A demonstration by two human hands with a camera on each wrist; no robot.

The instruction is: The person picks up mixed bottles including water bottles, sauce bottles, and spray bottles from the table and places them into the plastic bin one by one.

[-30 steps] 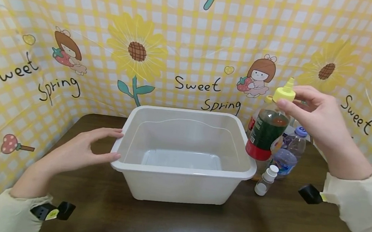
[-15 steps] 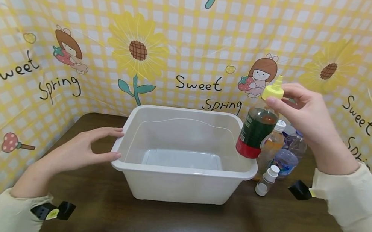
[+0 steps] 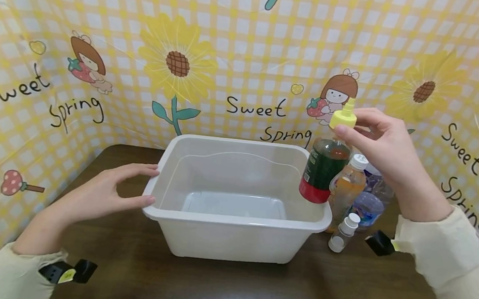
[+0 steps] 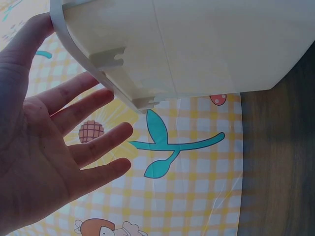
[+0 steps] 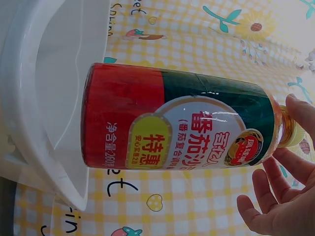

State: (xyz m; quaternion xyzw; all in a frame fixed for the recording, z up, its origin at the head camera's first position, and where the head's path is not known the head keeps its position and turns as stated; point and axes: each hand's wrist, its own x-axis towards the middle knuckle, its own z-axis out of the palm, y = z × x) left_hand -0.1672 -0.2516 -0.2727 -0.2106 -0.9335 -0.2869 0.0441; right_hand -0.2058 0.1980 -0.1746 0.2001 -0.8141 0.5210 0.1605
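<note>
In the head view a white plastic tub (image 3: 232,240) stands on the dark table. My left hand (image 3: 105,198) rests its thumb and fingertips on the tub's left rim; its fingers look fairly straight and spread in the left wrist view. My right hand (image 3: 382,142) pinches a sauce bottle (image 3: 324,170) by its yellow nozzle cap, thumb on the near side. The bottle has a green and red label and hangs slightly tilted over the tub's right rim. In the right wrist view the label of the sauce bottle (image 5: 177,118) faces the camera, its base beside the tub's rim (image 5: 22,98).
Right of the tub stand a bottle of orange liquid (image 3: 348,187) with a white cap, a clear water bottle (image 3: 366,209) partly behind my right hand, and a small white-capped bottle (image 3: 343,232). A yellow checked cloth (image 3: 250,48) hangs behind the table (image 3: 224,291).
My right hand has carried the sauce bottle leftward over the tub's right rim, uncovering the orange bottle. The left hand has stayed on the left rim.
</note>
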